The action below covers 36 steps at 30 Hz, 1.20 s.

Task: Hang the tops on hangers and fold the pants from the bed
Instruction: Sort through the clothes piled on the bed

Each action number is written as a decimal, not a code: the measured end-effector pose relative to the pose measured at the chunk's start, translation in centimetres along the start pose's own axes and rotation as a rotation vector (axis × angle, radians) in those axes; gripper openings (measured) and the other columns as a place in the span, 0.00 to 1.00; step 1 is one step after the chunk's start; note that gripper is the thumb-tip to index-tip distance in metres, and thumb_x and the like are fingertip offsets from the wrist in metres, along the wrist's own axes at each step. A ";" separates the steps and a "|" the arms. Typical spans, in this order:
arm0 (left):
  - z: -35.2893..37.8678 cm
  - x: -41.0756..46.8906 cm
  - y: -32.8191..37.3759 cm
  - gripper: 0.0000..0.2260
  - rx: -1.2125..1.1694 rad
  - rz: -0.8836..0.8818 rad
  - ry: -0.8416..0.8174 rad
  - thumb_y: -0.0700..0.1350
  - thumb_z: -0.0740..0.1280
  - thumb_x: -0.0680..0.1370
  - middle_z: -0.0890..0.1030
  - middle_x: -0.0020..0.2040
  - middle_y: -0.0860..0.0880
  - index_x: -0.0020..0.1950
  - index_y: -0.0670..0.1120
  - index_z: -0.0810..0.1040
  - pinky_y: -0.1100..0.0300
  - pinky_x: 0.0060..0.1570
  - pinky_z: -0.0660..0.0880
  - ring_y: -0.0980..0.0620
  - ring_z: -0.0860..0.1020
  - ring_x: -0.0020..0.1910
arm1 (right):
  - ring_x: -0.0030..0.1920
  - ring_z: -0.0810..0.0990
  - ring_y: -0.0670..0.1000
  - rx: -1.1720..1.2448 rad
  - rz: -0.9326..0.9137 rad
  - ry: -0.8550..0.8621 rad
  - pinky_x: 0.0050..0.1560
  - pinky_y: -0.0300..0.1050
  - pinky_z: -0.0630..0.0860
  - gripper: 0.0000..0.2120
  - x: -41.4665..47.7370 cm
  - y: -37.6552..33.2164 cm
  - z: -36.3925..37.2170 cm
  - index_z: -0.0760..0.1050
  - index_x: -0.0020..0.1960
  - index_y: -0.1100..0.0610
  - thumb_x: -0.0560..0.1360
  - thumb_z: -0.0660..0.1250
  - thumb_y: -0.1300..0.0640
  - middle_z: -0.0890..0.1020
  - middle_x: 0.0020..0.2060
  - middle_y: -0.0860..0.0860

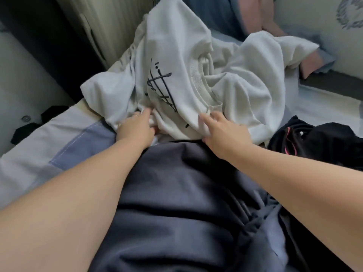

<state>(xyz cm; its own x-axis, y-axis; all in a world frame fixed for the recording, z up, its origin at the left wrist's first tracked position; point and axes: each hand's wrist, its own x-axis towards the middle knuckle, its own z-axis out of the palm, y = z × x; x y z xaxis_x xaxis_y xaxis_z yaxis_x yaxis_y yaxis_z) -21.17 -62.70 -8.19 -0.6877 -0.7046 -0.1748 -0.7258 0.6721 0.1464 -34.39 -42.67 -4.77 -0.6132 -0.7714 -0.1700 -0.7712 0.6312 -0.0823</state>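
A crumpled white T-shirt [182,61] with dark line print lies bunched in the middle of the bed. My left hand [136,128] grips a fold of its lower left edge, thumb tucked under the cloth. My right hand [222,130] grips the shirt's lower right edge, fingers on top and thumb beneath. A dark grey-blue garment [176,203] spreads across the near part of the bed between my forearms. A black garment with pink trim [314,140] lies bunched at the right.
The bed has a pale sheet with a blue patch [78,146] at the left. Pink and blue cloth [253,14] lies at the back, beside a pale patterned pillow [334,26]. A dark gap and pale ribbed case [110,22] stand left of the bed.
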 end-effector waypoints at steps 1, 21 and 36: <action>0.7 0.1 0.0 0.23 -0.011 0.007 0.007 0.46 0.62 0.80 0.74 0.67 0.40 0.75 0.52 0.64 0.45 0.56 0.72 0.36 0.73 0.64 | 0.60 0.76 0.60 -0.007 0.020 0.011 0.51 0.54 0.67 0.18 0.4 0.2 0.3 0.66 0.68 0.46 0.79 0.64 0.53 0.67 0.70 0.49; -10.1 -28.0 14.0 0.10 -0.426 0.373 -0.233 0.51 0.54 0.86 0.78 0.39 0.50 0.49 0.50 0.71 0.50 0.39 0.64 0.42 0.75 0.43 | 0.38 0.74 0.58 0.475 0.496 -0.083 0.41 0.49 0.64 0.13 -27.2 8.6 -10.6 0.70 0.41 0.54 0.83 0.56 0.53 0.74 0.33 0.51; -8.3 -58.3 23.5 0.11 -0.313 0.702 -0.856 0.53 0.59 0.84 0.79 0.39 0.53 0.44 0.54 0.75 0.51 0.45 0.71 0.45 0.78 0.48 | 0.44 0.74 0.59 0.726 1.115 -0.110 0.46 0.52 0.72 0.17 -68.7 12.2 -7.3 0.67 0.33 0.52 0.81 0.60 0.58 0.75 0.38 0.55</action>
<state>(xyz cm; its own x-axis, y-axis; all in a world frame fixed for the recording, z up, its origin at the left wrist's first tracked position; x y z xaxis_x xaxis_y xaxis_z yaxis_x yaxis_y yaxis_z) 1.76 -7.71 13.56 -0.7935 0.2692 -0.5457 -0.2406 0.6849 0.6878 -2.89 17.43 13.06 -0.8090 0.1709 -0.5625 0.4164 0.8420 -0.3430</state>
